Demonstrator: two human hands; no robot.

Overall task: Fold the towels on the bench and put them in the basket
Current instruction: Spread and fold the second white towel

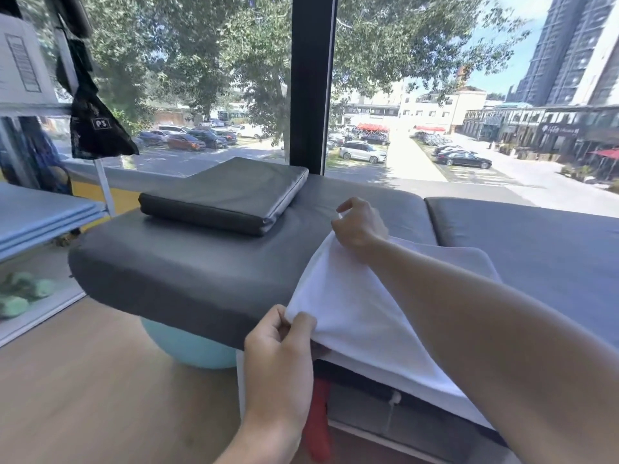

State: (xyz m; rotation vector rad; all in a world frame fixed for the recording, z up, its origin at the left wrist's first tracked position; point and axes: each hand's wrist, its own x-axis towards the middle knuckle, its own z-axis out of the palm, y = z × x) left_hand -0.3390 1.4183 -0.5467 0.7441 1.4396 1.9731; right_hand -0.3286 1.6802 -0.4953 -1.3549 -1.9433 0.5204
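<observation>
The white towel runs lengthwise along the bench. Left hand and right hand each pinch a corner. A hanging black bag reads "PS".

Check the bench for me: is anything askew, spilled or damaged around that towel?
Nothing spilled or damaged. The white cloth towel hangs over the near edge of the grey padded bench, held at two corners by the left hand and right hand. The dark flat cushion lies askew to the bench's edge.

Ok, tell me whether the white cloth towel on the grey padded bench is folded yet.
Partly: the white cloth towel is mid-fold, its top layer lifted by both hands, left hand and right hand pinching corners.
</observation>
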